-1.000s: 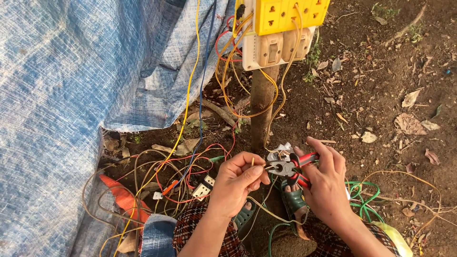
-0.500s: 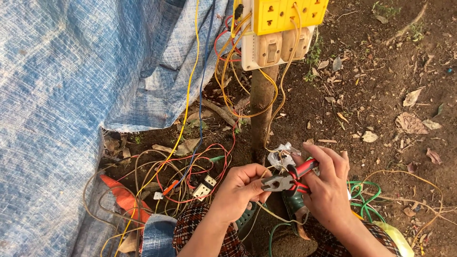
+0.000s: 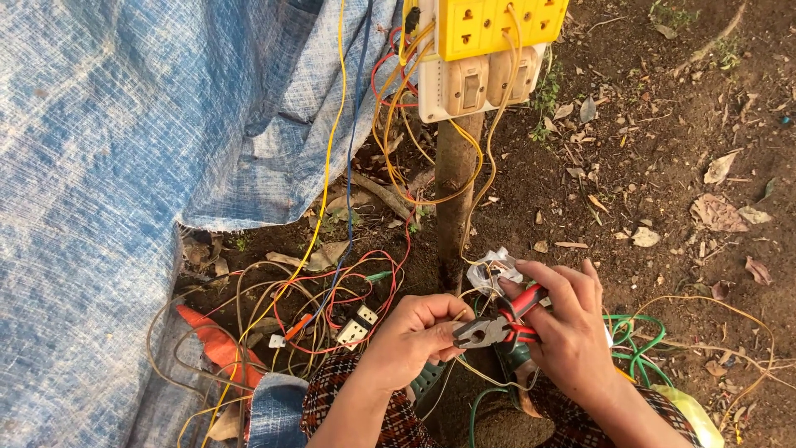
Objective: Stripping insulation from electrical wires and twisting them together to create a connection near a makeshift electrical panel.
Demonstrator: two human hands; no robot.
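A blue and white woven tarp (image 3: 108, 166) fills the left half of the frame, draped down to the bare brown soil (image 3: 663, 149) that takes up the right side, strewn with dry leaves. At the top centre a wooden post (image 3: 458, 191) rises from the ground and carries a yellow socket board (image 3: 497, 25) with a cream switch plate (image 3: 477, 87) just beneath it, yellow wires looping from both. Below the tarp's edge, lower left of centre, lies a tangle of yellow, red and blue wires (image 3: 323, 299) with a small white socket (image 3: 352, 332) among them and an orange scrap (image 3: 211, 340) beside it. A green wire coil (image 3: 638, 344) lies at the lower right. At the bottom centre, the right hand (image 3: 568, 332) is wrapped around the red handles of the pliers (image 3: 493, 328), whose grey steel head points left. The left hand (image 3: 410, 336) meets that head, fingers curled and pinched on a thin yellow wire (image 3: 464, 369) right at the pliers' nose. A small crumpled clear plastic wrap (image 3: 491, 270) sits just above the right hand's fingertips.
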